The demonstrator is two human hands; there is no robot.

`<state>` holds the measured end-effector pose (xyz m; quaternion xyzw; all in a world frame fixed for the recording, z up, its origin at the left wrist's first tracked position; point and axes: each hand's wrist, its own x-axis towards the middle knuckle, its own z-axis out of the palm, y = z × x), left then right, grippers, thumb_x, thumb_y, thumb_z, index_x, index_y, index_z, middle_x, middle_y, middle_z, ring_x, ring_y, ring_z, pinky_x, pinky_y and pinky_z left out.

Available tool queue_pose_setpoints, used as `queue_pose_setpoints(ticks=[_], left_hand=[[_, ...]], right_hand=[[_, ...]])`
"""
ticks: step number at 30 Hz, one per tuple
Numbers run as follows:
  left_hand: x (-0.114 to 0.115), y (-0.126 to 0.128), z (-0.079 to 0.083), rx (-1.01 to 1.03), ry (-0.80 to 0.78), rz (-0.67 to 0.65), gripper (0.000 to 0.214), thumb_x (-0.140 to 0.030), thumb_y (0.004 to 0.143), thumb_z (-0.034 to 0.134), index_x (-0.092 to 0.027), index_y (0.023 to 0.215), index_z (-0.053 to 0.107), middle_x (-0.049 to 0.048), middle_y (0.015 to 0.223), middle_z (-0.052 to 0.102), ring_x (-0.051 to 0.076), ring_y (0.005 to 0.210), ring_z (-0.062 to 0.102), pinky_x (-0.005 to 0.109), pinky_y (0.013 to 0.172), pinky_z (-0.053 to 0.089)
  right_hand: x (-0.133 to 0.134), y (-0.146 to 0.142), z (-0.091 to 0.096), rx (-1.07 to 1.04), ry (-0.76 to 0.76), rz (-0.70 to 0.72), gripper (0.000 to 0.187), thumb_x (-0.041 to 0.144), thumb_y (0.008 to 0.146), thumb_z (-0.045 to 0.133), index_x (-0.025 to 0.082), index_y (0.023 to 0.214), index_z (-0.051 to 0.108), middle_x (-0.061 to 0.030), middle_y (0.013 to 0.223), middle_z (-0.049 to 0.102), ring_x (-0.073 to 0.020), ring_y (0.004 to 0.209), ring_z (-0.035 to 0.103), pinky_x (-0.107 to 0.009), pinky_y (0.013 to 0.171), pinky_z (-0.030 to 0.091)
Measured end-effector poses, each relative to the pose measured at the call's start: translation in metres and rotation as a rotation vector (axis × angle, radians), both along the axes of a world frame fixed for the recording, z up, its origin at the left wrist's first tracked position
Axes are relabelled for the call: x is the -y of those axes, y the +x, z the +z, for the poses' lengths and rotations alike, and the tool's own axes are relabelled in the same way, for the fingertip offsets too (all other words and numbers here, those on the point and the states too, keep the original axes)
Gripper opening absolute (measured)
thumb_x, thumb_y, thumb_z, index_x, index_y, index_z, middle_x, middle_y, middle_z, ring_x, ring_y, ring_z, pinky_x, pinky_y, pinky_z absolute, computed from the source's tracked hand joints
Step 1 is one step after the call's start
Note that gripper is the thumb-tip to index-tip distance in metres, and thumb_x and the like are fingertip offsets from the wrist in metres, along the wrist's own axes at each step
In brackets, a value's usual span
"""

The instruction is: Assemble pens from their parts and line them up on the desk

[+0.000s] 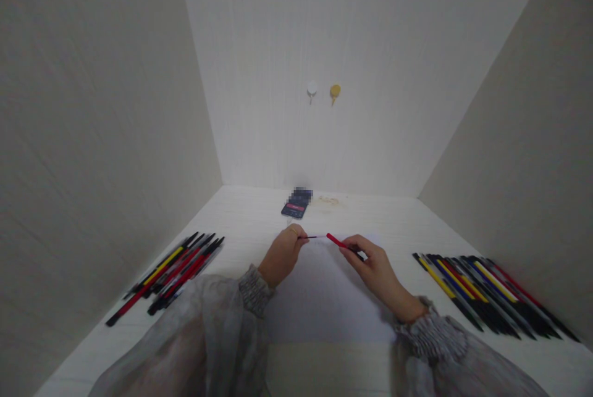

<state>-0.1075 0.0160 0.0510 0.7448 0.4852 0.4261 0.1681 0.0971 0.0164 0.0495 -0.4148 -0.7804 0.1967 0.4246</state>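
- The left hand (280,255) pinches a thin dark stick (311,237) with its fingertips, closed tight on it.
- The right hand (375,267) is closed around a red pen (336,241), with the fingers near its back end.
- The stick and the pen meet end to end between the 2 hands, just above a white sheet (319,304). I cannot tell if the stick goes inside the pen.
- The stick looks very thin. I think it could bend or slip out if the hands push crooked or pinch too softly.
- If it drops, it could roll along the table (250,212).
- A pile of pens (171,270) lies on the left and a row of pens (486,292) on the right, both well apart from the hands. A wide sleeve swing could knock them.
- 3 walls close the table in. The open room is in the middle, up to the small dark box (296,202) at the back.
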Motion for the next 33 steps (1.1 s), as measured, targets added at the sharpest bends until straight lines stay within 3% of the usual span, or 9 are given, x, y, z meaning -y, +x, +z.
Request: queue_pose_setpoints(ticks=[13,16,20,24,29,33], left_hand=[[0.0021,-0.0015,0.0015,-0.217,0.172,-0.005,0.013,-0.018,0.08,0.04,-0.016,0.073,0.052,0.0041,0.075,0.053,0.016,0.076,0.046,0.031,0.072,0.037],[0.002,-0.0005,-0.0004,-0.201,0.174,-0.042,0.01,-0.016,0.079,0.042,-0.017,0.082,0.051,0.0048,0.084,0.052,0.016,0.08,0.046,0.032,0.073,0.038],[-0.0007,0.0005,-0.0057,-0.09,0.196,-0.099,0.022,-0.009,0.074,0.045,-0.017,0.094,0.043,0.0067,0.093,0.047,0.016,0.086,0.047,0.033,0.077,0.04],[-0.0013,0.0002,-0.0077,-0.023,0.183,-0.126,0.023,-0.006,0.072,0.047,-0.016,0.092,0.041,0.0103,0.106,0.04,0.016,0.089,0.049,0.034,0.078,0.043],[0.0015,-0.0002,-0.0047,-0.099,0.19,-0.141,0.006,-0.016,0.075,0.05,-0.015,0.081,0.049,0.0122,0.121,0.031,0.018,0.097,0.048,0.035,0.085,0.039],[0.0037,0.0008,-0.0006,-0.233,0.205,-0.139,0.009,-0.021,0.078,0.047,-0.015,0.079,0.054,0.0106,0.112,0.045,0.016,0.086,0.052,0.034,0.082,0.04]], right_hand=[[-0.0014,0.0016,-0.0025,0.102,0.036,0.019,0.016,0.029,0.078,0.045,0.018,0.08,0.057,-0.0034,0.073,0.058,-0.0138,0.068,0.053,-0.025,0.061,0.043],[-0.0011,0.0016,-0.0013,0.128,0.048,0.032,0.016,0.028,0.079,0.044,0.019,0.08,0.058,-0.0037,0.073,0.058,-0.0139,0.068,0.053,-0.025,0.06,0.043],[-0.0006,0.0015,-0.0011,0.147,0.075,0.043,0.016,0.028,0.079,0.045,0.018,0.079,0.058,-0.004,0.072,0.057,-0.0138,0.066,0.052,-0.025,0.058,0.042],[0.0012,0.001,-0.0016,0.172,0.099,0.064,0.015,0.026,0.079,0.045,0.019,0.079,0.057,-0.0039,0.072,0.057,-0.0137,0.067,0.052,-0.025,0.059,0.042],[0.0037,-0.0008,-0.0014,0.198,0.096,0.097,0.016,0.026,0.081,0.042,0.019,0.082,0.057,-0.005,0.076,0.056,-0.0144,0.071,0.052,-0.025,0.06,0.043],[0.0053,-0.0026,-0.0015,0.222,0.107,0.11,0.017,0.025,0.081,0.04,0.019,0.082,0.056,-0.005,0.077,0.056,-0.0144,0.071,0.052,-0.025,0.061,0.043]])
